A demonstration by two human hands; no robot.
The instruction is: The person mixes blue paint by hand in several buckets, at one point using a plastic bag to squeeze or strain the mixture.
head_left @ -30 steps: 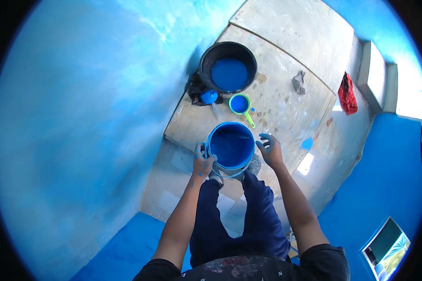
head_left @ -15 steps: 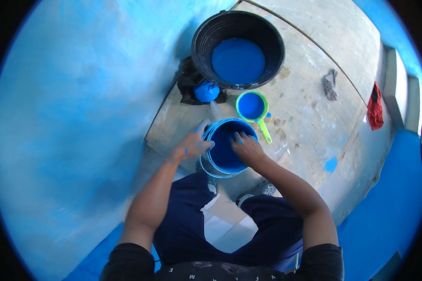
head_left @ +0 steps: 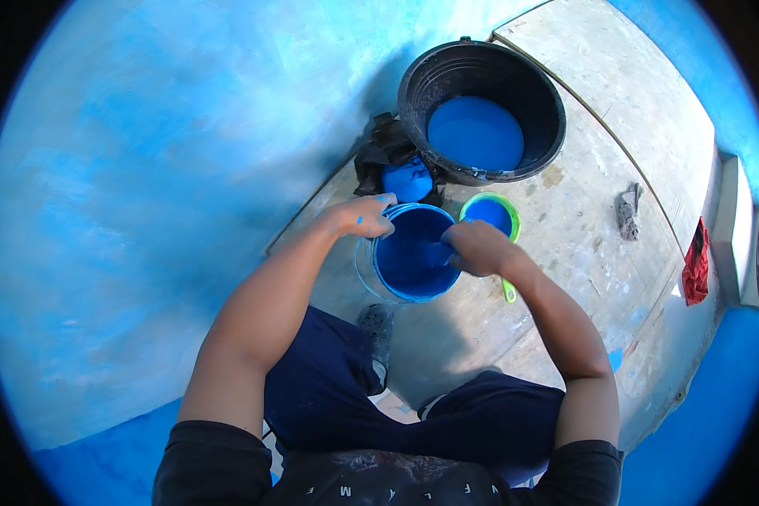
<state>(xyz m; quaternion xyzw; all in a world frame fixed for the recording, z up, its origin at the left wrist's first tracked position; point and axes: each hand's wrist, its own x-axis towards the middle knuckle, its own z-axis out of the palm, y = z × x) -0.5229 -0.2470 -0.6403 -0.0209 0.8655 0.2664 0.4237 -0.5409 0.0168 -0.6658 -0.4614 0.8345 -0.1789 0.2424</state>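
A small paint bucket [head_left: 413,291] with blue paint inside and a thin wire handle stands in front of me, above my shoes. My left hand [head_left: 367,217] is closed over its left rim, fingers hooked at the edge and blue spots on the skin. At the right rim, my right hand [head_left: 479,247] is curled closed over the opening. Something blue-coated shows by its fingers inside the bucket; its kind is hidden. Just beyond that hand sits a green-rimmed dipper [head_left: 515,221] with blue paint in it, its handle partly covered by my wrist.
A large black tub [head_left: 548,126] holding blue paint stands farther back. Beside it lie a black plastic bag [head_left: 388,139] and a rounded blue thing [head_left: 407,180]. A grey rag [head_left: 627,212] and a red cloth [head_left: 696,266] lie to the right. The blue-painted wall [head_left: 143,211] rises at left.
My right hand has moved from inside the bucket to its right rim and curled closed. My left hand stays on the left rim. The view has shifted, so the tub and dipper appear farther right.
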